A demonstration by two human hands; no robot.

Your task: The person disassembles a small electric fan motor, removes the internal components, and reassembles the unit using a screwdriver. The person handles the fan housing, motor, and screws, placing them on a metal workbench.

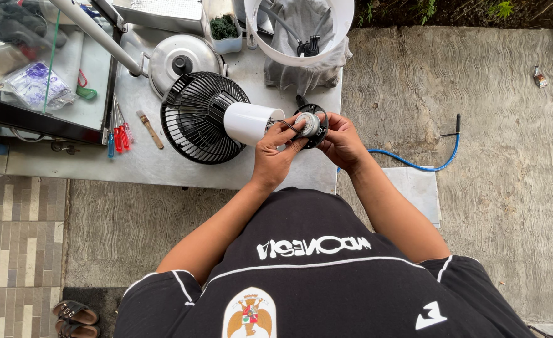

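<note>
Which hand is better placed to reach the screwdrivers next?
Left, probably. The left hand is on the side of the red screwdrivers; the right hand cradles the black round part, farther off.

Soft, even daylight; faint shadows, no glare; sharp pic w/ slight wide-angle edge warp.

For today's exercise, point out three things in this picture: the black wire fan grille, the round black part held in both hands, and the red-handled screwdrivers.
Black wire fan grille (pixel 195 119), head view, on its ribbed left half.
Round black part (pixel 314 124), head view, on its grey centre.
Red-handled screwdrivers (pixel 121 136), head view, on a red handle.
</note>
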